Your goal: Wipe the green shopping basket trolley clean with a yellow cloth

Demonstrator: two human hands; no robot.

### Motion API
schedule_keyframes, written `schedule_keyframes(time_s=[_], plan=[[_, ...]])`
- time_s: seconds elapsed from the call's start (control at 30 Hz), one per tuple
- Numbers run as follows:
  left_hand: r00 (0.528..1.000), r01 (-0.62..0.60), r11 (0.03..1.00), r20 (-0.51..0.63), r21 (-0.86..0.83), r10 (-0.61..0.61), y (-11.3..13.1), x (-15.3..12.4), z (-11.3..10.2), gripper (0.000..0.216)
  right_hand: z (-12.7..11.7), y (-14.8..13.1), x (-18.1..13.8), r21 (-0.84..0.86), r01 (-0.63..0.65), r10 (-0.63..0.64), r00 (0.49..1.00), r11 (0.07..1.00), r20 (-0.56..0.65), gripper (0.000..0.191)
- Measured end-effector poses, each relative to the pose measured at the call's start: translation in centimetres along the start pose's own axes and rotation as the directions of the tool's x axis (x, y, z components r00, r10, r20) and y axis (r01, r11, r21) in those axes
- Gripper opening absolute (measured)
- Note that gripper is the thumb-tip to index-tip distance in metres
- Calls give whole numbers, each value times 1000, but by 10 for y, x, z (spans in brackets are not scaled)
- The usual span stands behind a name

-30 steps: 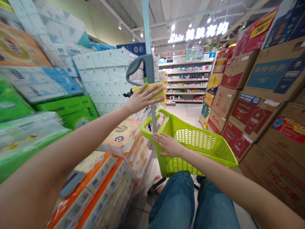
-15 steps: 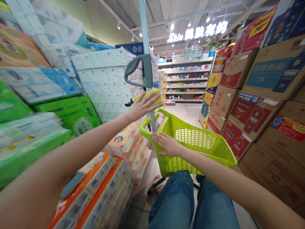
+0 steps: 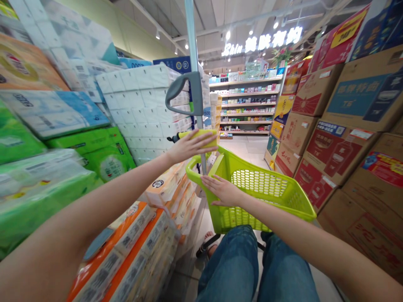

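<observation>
My left hand (image 3: 188, 147) reaches forward with its fingers laid flat on the yellow grip (image 3: 201, 135) of a grey telescopic handle (image 3: 195, 90) that rises from a lime-green shopping basket (image 3: 261, 188). My right hand (image 3: 222, 191) lies flat, fingers stretched out, on the basket's near rim beside the handle pole. The basket looks empty. My legs in blue jeans (image 3: 248, 268) show below it.
Stacked packs of toilet paper and tissues (image 3: 94, 138) fill the left side. Stacked cardboard cartons (image 3: 340, 126) line the right. The aisle floor (image 3: 248, 149) runs ahead to shelves of goods (image 3: 248, 105). A sandalled foot (image 3: 208, 245) is beneath the basket.
My left hand and the yellow grip have moved down, closer to the basket rim. My right hand has stayed on the rim.
</observation>
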State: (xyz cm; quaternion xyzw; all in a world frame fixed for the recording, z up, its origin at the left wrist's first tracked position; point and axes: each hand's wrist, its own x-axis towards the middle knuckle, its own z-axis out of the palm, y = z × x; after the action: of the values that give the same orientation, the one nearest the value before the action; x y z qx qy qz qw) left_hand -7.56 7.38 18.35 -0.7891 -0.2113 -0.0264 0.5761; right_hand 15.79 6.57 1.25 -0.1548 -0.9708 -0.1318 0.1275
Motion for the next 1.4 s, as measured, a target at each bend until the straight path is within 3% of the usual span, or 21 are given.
schedule_keyframes(time_s=[0.07, 0.17, 0.47, 0.6, 0.73, 0.8, 0.9, 0.97, 1.07, 1.2, 1.3, 1.4], plan=[[994, 103, 994, -28, -33, -103, -26, 10, -5, 87, 1, 0, 0, -1, -2, 2, 1000, 1000, 0, 106], [992, 122, 989, -22, -88, -125, -46, 18, -10, 88, 2, -1, 0, -2, -6, 6, 1000, 1000, 1, 107], [980, 154, 973, -101, -172, -173, -37, 16, -4, 84, 2, -2, -1, -7, -10, 10, 1000, 1000, -12, 105], [986, 138, 978, -72, -159, -151, -15, 9, 1, 85, 3, -2, 0, 5, -16, 16, 1000, 1000, -14, 103], [999, -32, 990, 29, -135, 37, 36, -16, 10, 81, 4, -4, 0, 8, -28, 28, 1000, 1000, -2, 101], [986, -159, 976, 25, -148, 165, 62, -28, 16, 74, 5, -4, 0, 8, -49, 48, 999, 999, 14, 100], [979, -196, 969, 21, -152, 202, 75, -35, 17, 69, 7, -4, 0, 7, -51, 51, 999, 999, 14, 99], [984, -169, 975, 32, -145, 176, 62, -28, 13, 69, 7, -3, 0, 2, -27, 27, 1000, 1000, -1, 100], [997, -36, 992, 60, -122, 44, 18, -9, 1, 78, 5, -2, 0, 5, -12, 12, 1000, 1000, -11, 103], [990, 132, 983, -30, -129, -137, -33, 12, -9, 82, 4, -3, 0, 13, -19, 19, 1000, 1000, -10, 102], [985, 150, 977, -64, -148, -161, -44, 16, -9, 80, 4, -3, 0, 14, -24, 24, 1000, 1000, -15, 101], [982, 160, 975, -77, -152, -174, -39, 15, -6, 76, 5, -3, 0, 15, -18, 19, 1000, 1000, -13, 101]])
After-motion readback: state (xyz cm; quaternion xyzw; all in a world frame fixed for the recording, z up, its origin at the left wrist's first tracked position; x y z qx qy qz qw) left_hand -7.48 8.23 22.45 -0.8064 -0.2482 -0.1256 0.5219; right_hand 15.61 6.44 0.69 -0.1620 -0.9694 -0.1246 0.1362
